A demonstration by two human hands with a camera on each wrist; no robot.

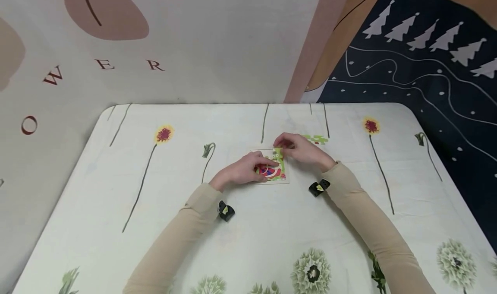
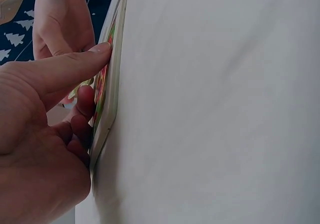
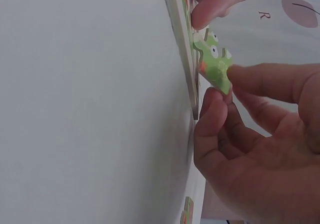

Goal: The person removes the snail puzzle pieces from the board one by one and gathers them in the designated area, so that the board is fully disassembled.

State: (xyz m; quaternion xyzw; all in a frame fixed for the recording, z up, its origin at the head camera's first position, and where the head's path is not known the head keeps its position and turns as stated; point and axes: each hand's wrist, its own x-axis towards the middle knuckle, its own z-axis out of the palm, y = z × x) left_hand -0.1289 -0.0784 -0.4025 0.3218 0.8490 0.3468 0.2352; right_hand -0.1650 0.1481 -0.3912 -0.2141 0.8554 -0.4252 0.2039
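Note:
A flat wooden puzzle board (image 1: 287, 181) with a colourful red, blue and green picture lies on the table. My left hand (image 1: 245, 168) rests on its left part, thumb and fingertips pressing down on the picture. At the board's far right corner, my right hand (image 1: 300, 149) pinches a green puzzle piece (image 3: 216, 64) with printed eyes between thumb and fingers. In the right wrist view this piece is tilted over the board's edge, close to a left fingertip (image 3: 205, 16). Part of the picture is hidden under the left hand.
More green puzzle pieces (image 1: 319, 139) with red spots lie behind the right wrist. A white cloth (image 1: 264, 229) printed with flowers covers the table. A pale printed curtain (image 1: 217, 43) hangs behind it, and a dark one with trees (image 1: 411, 65) is at the right.

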